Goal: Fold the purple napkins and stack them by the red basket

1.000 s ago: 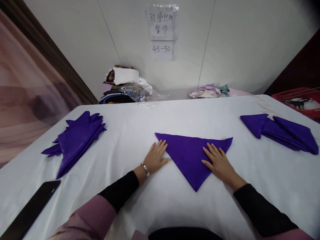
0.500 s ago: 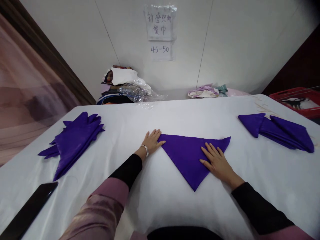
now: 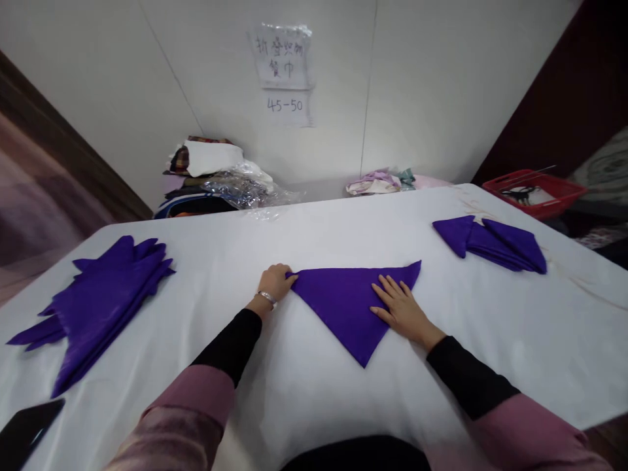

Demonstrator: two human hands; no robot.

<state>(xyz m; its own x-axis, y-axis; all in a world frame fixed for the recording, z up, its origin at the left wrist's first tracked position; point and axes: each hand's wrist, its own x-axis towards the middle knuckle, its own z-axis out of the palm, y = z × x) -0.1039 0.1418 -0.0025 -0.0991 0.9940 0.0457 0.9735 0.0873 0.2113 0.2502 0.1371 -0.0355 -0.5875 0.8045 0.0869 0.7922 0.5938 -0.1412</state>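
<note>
A purple cloth napkin [image 3: 338,297], folded to a triangle, lies flat on the white tablecloth with its point towards me. At its far left corner, my left hand [image 3: 275,282] is closed, pinching the tip between thumb and fingers. My right hand [image 3: 402,309] rests on the right part of the napkin, open, with fingers spread and palm down. The napkin's far right corner sticks out past those fingers, slightly raised.
On the left lies a pile of purple napkins [image 3: 105,297], with a dark flat device [image 3: 29,428] nearer me. Folded purple napkins [image 3: 495,243] lie at right. Behind the table are stacked fabrics and plastic wrap [image 3: 235,186], crumpled cloths [image 3: 375,182] and a red basket [image 3: 554,196].
My left hand has gone from lying spread at the corner to pinching it. My right hand stays flat on the napkin. The view has turned right.
</note>
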